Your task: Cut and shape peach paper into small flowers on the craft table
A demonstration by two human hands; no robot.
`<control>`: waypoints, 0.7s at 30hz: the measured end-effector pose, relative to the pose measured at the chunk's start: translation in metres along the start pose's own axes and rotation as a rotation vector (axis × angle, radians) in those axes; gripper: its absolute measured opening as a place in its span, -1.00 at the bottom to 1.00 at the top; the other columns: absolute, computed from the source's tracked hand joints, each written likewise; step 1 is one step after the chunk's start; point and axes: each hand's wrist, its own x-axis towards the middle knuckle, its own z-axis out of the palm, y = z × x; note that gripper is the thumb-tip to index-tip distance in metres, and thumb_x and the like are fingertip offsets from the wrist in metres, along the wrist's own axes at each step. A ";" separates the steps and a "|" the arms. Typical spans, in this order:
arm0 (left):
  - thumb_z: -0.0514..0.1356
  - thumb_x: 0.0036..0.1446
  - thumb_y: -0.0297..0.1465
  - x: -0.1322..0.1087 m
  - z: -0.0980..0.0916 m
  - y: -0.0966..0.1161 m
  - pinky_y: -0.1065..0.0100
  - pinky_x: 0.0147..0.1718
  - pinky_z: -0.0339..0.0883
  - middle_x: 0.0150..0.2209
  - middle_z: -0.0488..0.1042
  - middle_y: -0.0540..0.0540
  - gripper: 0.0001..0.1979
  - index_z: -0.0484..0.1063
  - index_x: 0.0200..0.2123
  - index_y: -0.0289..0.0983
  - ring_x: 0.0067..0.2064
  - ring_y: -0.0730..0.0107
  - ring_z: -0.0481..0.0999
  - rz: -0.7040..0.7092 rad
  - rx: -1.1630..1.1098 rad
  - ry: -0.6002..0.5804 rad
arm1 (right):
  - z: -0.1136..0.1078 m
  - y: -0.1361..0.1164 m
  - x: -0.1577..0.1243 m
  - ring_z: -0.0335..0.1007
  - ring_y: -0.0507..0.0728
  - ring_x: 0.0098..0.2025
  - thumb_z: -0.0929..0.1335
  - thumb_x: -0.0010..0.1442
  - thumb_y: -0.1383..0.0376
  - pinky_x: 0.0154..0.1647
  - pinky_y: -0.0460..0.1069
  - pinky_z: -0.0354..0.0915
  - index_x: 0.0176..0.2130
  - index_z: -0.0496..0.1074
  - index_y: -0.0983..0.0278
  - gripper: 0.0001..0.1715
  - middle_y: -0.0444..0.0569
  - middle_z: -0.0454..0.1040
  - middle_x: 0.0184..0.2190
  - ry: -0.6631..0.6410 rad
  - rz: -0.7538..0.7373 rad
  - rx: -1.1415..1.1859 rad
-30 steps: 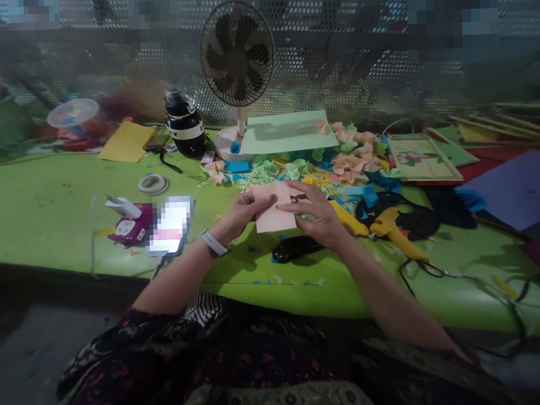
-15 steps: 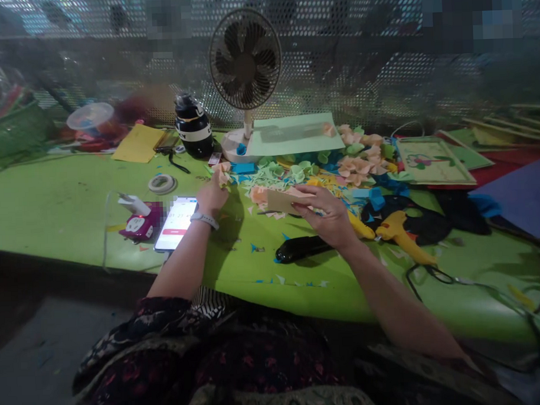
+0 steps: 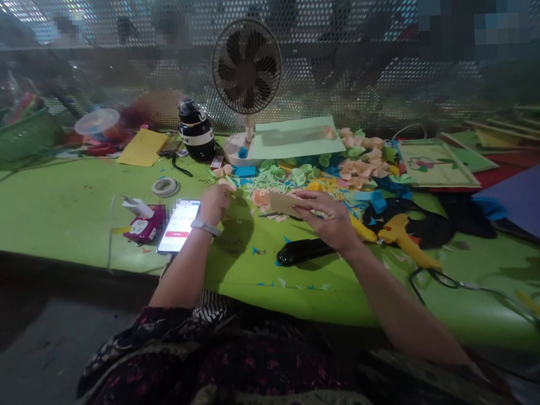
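Note:
My right hand [image 3: 330, 218] pinches a small flat piece of peach paper [image 3: 281, 203] between thumb and fingers, above the green table [image 3: 236, 263]. To the left, my left hand [image 3: 216, 203] has its fingers curled, just in front of a peach paper flower [image 3: 223, 170]. Whether anything lies within those fingers is hidden from me. Beneath the peach paper are a few more peach pieces [image 3: 260, 197] and scattered paper scraps [image 3: 273, 179]. A black stapler [image 3: 305, 250] rests on the table below my right hand.
A lit phone [image 3: 179, 226], a purple power adapter [image 3: 143, 224] and a tape roll [image 3: 165, 186] lie left. Behind stand a black bottle [image 3: 197, 134] and a fan [image 3: 246, 67]. Paper flowers [image 3: 361, 164], a yellow glue gun [image 3: 399, 236] with its cord and a framed picture [image 3: 437, 163] are right.
My left hand has drawn back slightly toward me from the peach flower, which now shows behind it. My right hand still holds the peach paper. The view has shifted a little.

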 end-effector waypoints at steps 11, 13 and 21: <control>0.10 0.13 -0.47 0.004 0.007 -0.006 0.24 -0.11 0.36 -0.15 0.64 -0.24 -0.62 0.61 -0.05 -0.30 -0.12 0.06 0.58 0.078 -0.121 -0.002 | -0.001 -0.005 0.000 0.52 0.21 -0.02 0.40 0.24 0.21 0.07 0.21 0.42 -0.23 0.63 0.10 -0.84 -0.02 0.62 -0.11 -0.020 0.018 -0.014; 0.09 0.14 -0.46 0.006 0.009 -0.008 0.25 -0.09 0.37 -0.13 0.64 -0.22 -0.61 0.59 -0.02 -0.33 -0.10 0.09 0.58 0.089 -0.227 0.026 | -0.001 -0.005 0.000 0.52 0.21 -0.02 0.39 0.25 0.23 0.06 0.21 0.42 -0.23 0.63 0.11 -0.84 -0.02 0.62 -0.12 -0.016 0.009 -0.021; 0.18 0.07 -0.41 0.008 0.020 -0.012 0.29 -0.28 0.43 -0.30 0.64 -0.12 -0.64 0.61 -0.07 -0.33 -0.32 0.24 0.57 0.062 -0.611 -0.012 | 0.001 -0.003 0.000 0.52 0.23 -0.03 0.39 0.24 0.20 0.06 0.24 0.42 -0.23 0.63 0.09 -0.83 -0.04 0.62 -0.12 -0.013 0.020 -0.018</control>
